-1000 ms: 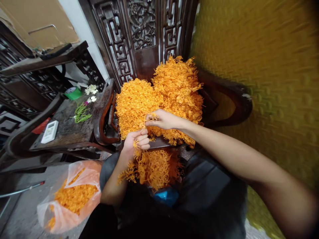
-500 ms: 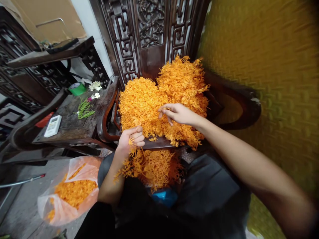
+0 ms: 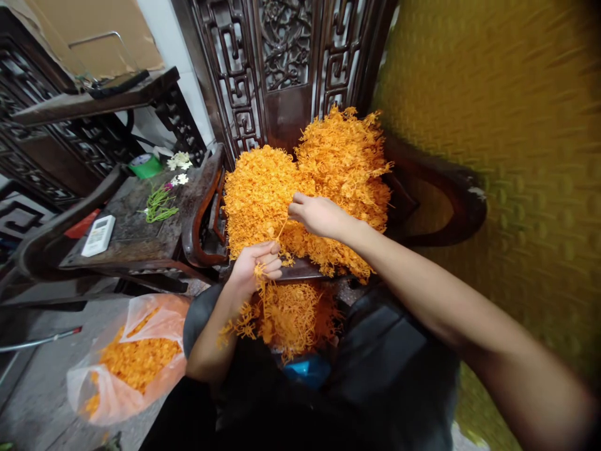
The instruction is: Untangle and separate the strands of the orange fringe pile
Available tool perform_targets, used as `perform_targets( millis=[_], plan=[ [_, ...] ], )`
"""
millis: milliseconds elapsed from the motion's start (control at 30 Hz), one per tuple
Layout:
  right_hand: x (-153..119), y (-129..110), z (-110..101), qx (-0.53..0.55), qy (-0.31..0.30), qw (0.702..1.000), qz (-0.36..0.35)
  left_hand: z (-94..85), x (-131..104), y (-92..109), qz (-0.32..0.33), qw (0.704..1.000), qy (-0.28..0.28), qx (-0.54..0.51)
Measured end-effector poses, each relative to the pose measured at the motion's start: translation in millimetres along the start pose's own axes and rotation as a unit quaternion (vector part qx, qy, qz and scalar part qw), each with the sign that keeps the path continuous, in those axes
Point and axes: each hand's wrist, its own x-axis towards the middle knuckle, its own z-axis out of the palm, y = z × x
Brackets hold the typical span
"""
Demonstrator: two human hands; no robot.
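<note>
Both of my hands work in front of two heaps of orange plastic pieces on a carved wooden chair. My left hand (image 3: 256,266) is closed on a bunch of spidery orange plastic pieces (image 3: 245,319), which hangs below the fingers. My right hand (image 3: 319,216) pinches a thin orange strand (image 3: 282,228) that runs down to the left fingertips. Behind the hands are a heap of small orange pieces (image 3: 260,188) and, to its right, a taller heap of spidery pieces (image 3: 345,156). More stringy orange pieces (image 3: 293,313) lie lower down, between my knees.
At left, a dark side table (image 3: 136,241) bears a white remote control (image 3: 98,236), green tape roll (image 3: 145,166), green stems (image 3: 160,205) and white flowers (image 3: 179,161). A plastic bag (image 3: 117,404) of orange pieces sits on the floor. The chair's armrest (image 3: 462,207) curves at right.
My right hand has closed into a pinch and shifted slightly left, with an orange strand now stretched between the hands. My left hand has moved a little to the right.
</note>
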Motion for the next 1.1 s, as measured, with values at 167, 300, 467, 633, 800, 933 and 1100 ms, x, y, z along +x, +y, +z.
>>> perform_targets(
  millis=[167, 300, 467, 633, 800, 933, 1100],
  plan=[
    [4, 15, -11, -0.049, 0.014, 0.991, 0.121, 9.0, -18, 2, 0.047, 0.996, -0.034, 0.062],
    [-7, 7, -28, 0.106, 0.129, 0.985, 0.05, 3.4, -15, -3, 0.135, 0.981, 0.033, 0.136],
    [-22, -38, -32, 0.225, 0.115, 0.965, -0.064, -13.3, 7, -14, 0.176, 0.954, 0.093, 0.223],
    [-20, -68, -9, 0.262, 0.061, 0.959, -0.092, -13.6, 7, -13, 0.193, 0.94, 0.103, 0.262],
    [-3, -38, -23, 0.441, 0.301, 0.83, 0.16, -14.6, 0, -4, 0.176, 0.942, 0.098, 0.27],
    [5, 3, -35, 0.562, 0.381, 0.691, 0.248, -19.0, 14, 1, 0.213, 0.959, 0.117, 0.148],
    [-9, -11, -10, 0.687, 0.102, 0.686, 0.217, -27.5, 42, 2, 0.214, 0.963, 0.158, 0.031]
  ],
)
